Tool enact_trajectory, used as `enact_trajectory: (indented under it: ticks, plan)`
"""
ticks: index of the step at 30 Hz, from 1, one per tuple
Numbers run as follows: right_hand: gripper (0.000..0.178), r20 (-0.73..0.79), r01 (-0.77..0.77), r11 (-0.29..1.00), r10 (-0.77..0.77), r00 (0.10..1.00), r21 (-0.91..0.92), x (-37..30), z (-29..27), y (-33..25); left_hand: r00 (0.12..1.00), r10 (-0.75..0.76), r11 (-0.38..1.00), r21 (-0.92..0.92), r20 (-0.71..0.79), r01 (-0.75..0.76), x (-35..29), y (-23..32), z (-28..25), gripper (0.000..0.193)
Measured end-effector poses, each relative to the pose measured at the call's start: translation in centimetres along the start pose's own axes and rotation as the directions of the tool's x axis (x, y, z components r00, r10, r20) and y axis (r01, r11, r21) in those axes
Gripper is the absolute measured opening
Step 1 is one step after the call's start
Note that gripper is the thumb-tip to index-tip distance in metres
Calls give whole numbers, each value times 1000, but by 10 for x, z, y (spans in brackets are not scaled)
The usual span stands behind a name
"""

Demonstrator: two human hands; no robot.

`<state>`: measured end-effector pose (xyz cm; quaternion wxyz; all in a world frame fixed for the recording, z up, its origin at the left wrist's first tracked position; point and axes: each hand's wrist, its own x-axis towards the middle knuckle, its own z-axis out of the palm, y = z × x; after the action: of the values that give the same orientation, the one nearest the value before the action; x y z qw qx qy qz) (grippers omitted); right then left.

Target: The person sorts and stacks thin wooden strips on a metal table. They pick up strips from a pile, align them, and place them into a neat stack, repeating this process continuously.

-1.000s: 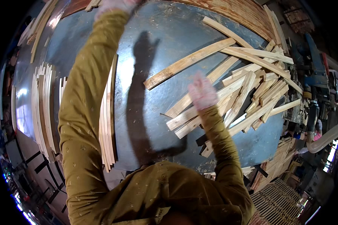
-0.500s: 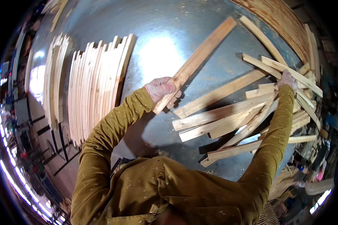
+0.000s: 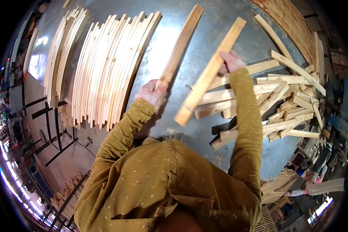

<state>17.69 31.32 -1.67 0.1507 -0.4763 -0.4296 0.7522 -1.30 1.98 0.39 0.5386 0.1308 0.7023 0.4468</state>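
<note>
My left hand (image 3: pixel 151 92) is closed around the lower end of a brownish wooden strip (image 3: pixel 180 45), which slants up and away from me over the metal table. In my right hand (image 3: pixel 231 62) is a paler wooden strip (image 3: pixel 205 82), gripped above its middle and tilted the same way. Just left of my left hand lies a row of pale wooden strips (image 3: pixel 111 69) set side by side. To the right, a loose heap of wooden strips (image 3: pixel 294 81) lies crisscrossed, partly hidden behind my right forearm.
The grey metal table (image 3: pixel 220 19) carries another, smaller bundle of strips (image 3: pixel 65 50) at the far left. A large wooden board (image 3: pixel 288 23) runs along the far right edge. Off the right side, a ribbed hose (image 3: pixel 326 187) and stacked wood stand below.
My right hand has come left from the heap, bringing a strip with it. My left hand has moved slightly left, and its strip now stands steeper, beside the row.
</note>
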Motion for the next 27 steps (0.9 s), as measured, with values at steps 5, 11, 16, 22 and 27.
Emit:
enact_trajectory:
  ticks: [5, 11, 16, 22, 27]
  plan:
    - [44, -158, 24, 897, -104, 982, -442, 23, 83, 60, 936, 234, 398, 904, -262, 154, -60, -5, -70, 38]
    - [67, 205, 116, 522, 115, 972, -845, -31, 245, 78, 749, 663, 75, 994, 7, -75, -87, -80, -121, 70]
    - [68, 174, 151, 362, 34, 984, -920, -97, 158, 76, 832, 553, -59, 995, -35, 81, -80, -74, -103, 83]
    - [96, -684, -375, 579, -528, 503, -724, -163, -16, 129, 891, 290, 241, 875, 349, -420, -27, 29, 65, 88]
    - [103, -832, -402, 760, -318, 455, -511, -150, 11, 127, 855, 159, -5, 867, 493, -499, 30, 44, 155, 111]
